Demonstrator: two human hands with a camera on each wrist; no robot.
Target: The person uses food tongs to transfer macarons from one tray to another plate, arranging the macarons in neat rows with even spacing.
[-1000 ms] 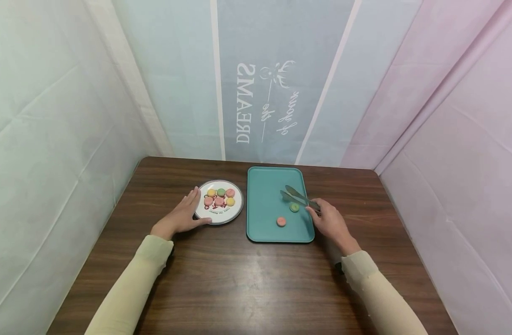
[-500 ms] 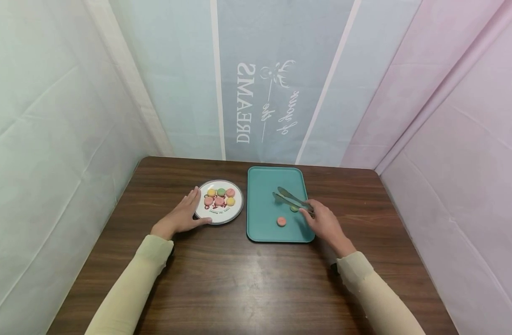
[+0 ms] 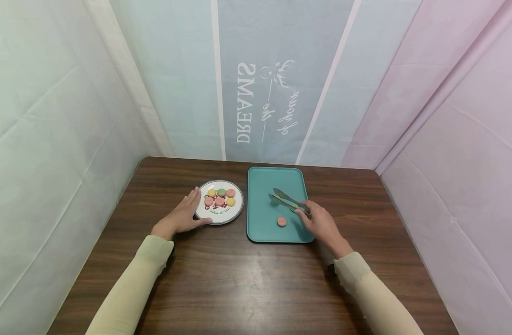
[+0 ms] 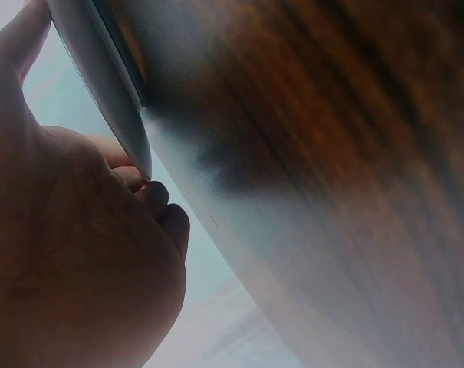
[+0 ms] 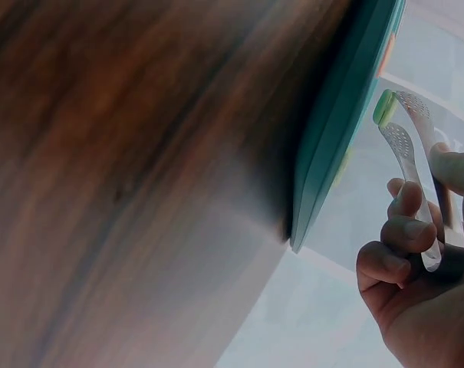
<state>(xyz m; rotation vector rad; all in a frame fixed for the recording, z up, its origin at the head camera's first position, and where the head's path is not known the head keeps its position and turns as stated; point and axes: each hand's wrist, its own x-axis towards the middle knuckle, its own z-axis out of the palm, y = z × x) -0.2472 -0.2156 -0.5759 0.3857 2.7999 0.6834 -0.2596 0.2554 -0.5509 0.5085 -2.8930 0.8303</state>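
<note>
My right hand (image 3: 321, 225) grips metal tongs (image 3: 287, 197) low over the teal tray (image 3: 264, 179). In the right wrist view the tongs (image 5: 416, 153) have perforated ends, and a green macaron (image 5: 385, 109) shows right at their tips. On the tray lie a salmon macaron (image 3: 282, 222) and, mostly hidden beneath the tongs, a green one. My left hand (image 3: 181, 217) is spread along the left side of a round white plate (image 3: 222, 215), touching its rim with fingers and thumb. Pink, yellow and green macarons (image 3: 221, 192) sit on the plate in two rows.
Plate and tray stand side by side on a dark wooden table (image 3: 256, 288), a narrow gap between them. Behind the table's far edge hangs a pale blue printed cloth (image 3: 277, 116). Light cloth walls (image 3: 461, 186) rise on both sides.
My right hand has moved the tongs left and slightly down across the tray, so they cover more of the green macaron there. The left hand, plate and tray stay put.
</note>
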